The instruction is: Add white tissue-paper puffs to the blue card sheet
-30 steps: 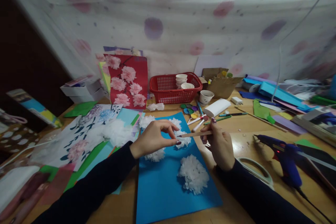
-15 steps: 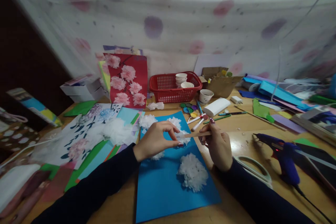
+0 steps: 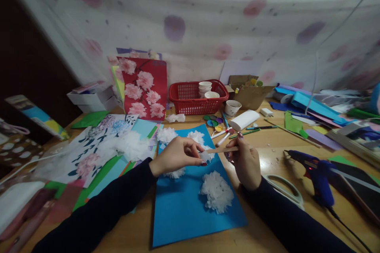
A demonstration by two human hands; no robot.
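Observation:
My left hand (image 3: pixel 173 157) pinches a small piece of white tissue paper (image 3: pixel 203 156) between thumb and fingertips, above a blue sheet (image 3: pixel 178 221). A flat wooden stick (image 3: pixel 221 150) is gripped in my right hand (image 3: pixel 246 163), and its far end meets the tissue at my left fingertips. Several ruffled white paper flowers lie on the sheet. The biggest flower (image 3: pixel 217 191) sits at the lower right, and a smaller one (image 3: pixel 166 135) at the top left corner. Another flower (image 3: pixel 175 172) is partly covered by my left hand.
On the right lie a blue glue gun (image 3: pixel 317 176) with its red light on and a pale ring (image 3: pixel 286 191). Behind stand a red basket (image 3: pixel 192 106) with paper cups and a red flower card (image 3: pixel 147 89). Crumpled white tissue (image 3: pixel 133 145) covers papers at left.
The camera view has shifted slightly. Both hands keep nearly the same place, with the stick still touching the tissue piece at my left fingertips.

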